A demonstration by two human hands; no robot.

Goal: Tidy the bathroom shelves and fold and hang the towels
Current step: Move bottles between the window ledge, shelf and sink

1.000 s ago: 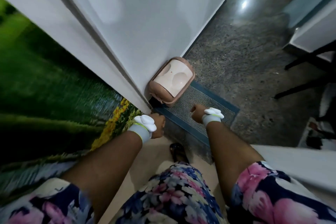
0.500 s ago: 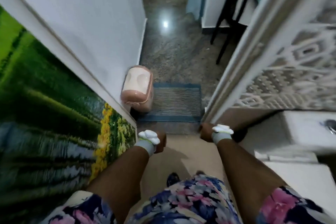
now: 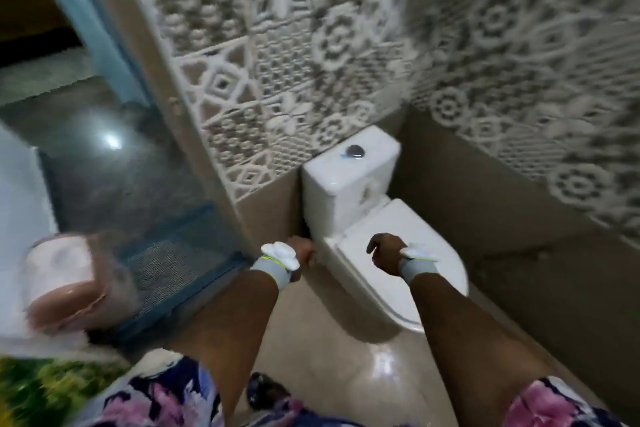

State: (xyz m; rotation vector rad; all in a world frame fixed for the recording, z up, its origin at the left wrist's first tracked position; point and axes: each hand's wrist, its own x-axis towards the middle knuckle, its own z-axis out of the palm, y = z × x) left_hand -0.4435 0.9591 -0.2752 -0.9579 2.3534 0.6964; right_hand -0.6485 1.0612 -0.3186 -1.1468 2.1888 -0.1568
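Note:
No towel or shelf shows in this blurred head view. My left hand (image 3: 304, 252) hangs in front of me with its fingers loosely curled, holding nothing, just left of the white toilet (image 3: 391, 253). My right hand (image 3: 384, 251) hovers over the closed toilet lid, fingers loosely bent and empty. Both wrists carry grey bands with white sensors.
The toilet's cistern (image 3: 349, 166) stands against a patterned tiled wall (image 3: 311, 45). A pink bin (image 3: 65, 284) sits at the left by a blue door mat (image 3: 173, 260). The doorway to a dark floor (image 3: 104, 166) lies at left. Beige bathroom floor (image 3: 332, 357) is below me.
The view has swung right from the doorway into the bathroom; the toilet and tiled wall now fill the frame. The pink bin and mat slid to the left. Both hands stay empty.

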